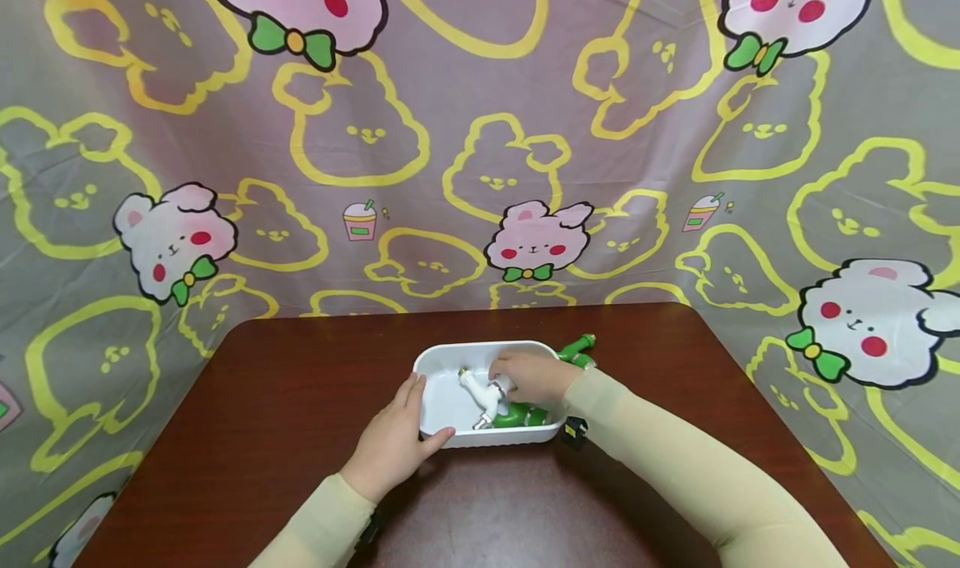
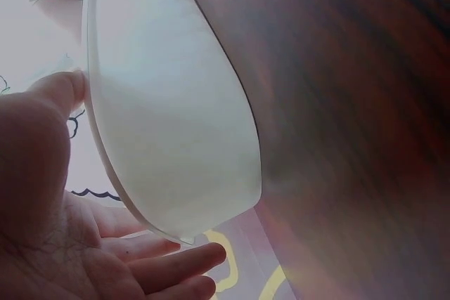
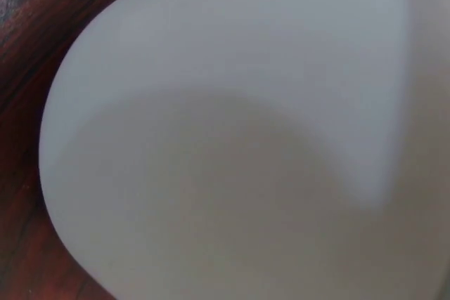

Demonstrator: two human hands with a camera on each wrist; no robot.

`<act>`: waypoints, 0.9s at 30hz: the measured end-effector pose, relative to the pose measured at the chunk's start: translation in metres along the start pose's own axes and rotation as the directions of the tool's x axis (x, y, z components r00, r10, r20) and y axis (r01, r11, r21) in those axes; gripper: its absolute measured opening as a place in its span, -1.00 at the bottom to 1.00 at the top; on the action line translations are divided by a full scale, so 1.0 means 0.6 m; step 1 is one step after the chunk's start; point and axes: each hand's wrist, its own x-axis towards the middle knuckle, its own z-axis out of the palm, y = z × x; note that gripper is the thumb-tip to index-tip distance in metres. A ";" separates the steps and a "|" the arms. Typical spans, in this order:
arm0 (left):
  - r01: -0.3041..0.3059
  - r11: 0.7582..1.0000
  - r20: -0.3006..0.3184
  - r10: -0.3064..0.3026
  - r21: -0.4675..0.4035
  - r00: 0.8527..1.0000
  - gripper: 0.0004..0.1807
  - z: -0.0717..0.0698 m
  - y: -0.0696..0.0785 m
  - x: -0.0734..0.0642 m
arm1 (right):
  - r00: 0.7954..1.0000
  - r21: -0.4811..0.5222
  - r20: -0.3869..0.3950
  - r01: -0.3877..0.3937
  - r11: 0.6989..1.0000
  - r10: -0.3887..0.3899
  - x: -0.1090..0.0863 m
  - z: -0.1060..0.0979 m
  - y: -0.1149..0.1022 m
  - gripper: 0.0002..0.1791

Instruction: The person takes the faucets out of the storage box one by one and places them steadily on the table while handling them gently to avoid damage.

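Observation:
A white plastic basin stands on the table. Inside it lies a green tap, with a white tap leaning partly over it. My right hand reaches in over the far right rim, its curled fingers holding the white tap near its upper end; some of the grip is hidden. At the basin's left end, my left hand spreads around the corner. In the left wrist view, the thumb touches the rim and the other fingers stretch out past the end wall. The right wrist view shows mostly the basin's pale outer wall.
Another green tap lies on the brown table just beyond the basin's right end. A patterned cloth hangs behind the table and along both sides. A black wrist camera sits under the right wrist, beside the basin.

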 end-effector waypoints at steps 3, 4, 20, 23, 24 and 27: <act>0.004 1.000 0.000 -0.004 -0.007 1.000 0.01 0.001 0.000 -0.001 | 1.000 0.002 0.011 -0.007 1.000 0.007 0.001 0.000 0.000 -0.66; 0.005 1.000 0.000 -0.005 -0.009 1.000 0.01 0.001 0.000 -0.001 | 1.000 0.007 0.016 -0.012 1.000 0.012 0.000 0.000 -0.001 -0.65; 0.007 1.000 0.006 -0.007 -0.014 1.000 0.00 0.003 -0.001 -0.001 | 0.999 0.091 0.021 -0.046 0.995 0.045 -0.003 -0.004 -0.004 -0.68; 0.006 1.000 0.006 -0.006 -0.014 1.000 0.00 0.004 -0.001 -0.001 | 0.999 0.117 0.000 -0.034 0.992 0.034 -0.004 -0.004 -0.003 -0.69; 0.006 1.000 0.006 -0.006 -0.014 1.000 0.00 0.004 -0.001 -0.001 | 1.000 0.117 -0.006 -0.027 0.993 0.028 -0.004 -0.004 -0.002 -0.69; 0.005 1.000 0.004 -0.005 -0.014 1.000 0.00 0.003 -0.001 -0.001 | 1.000 0.121 -0.020 -0.006 0.993 0.008 -0.004 -0.004 0.002 -0.69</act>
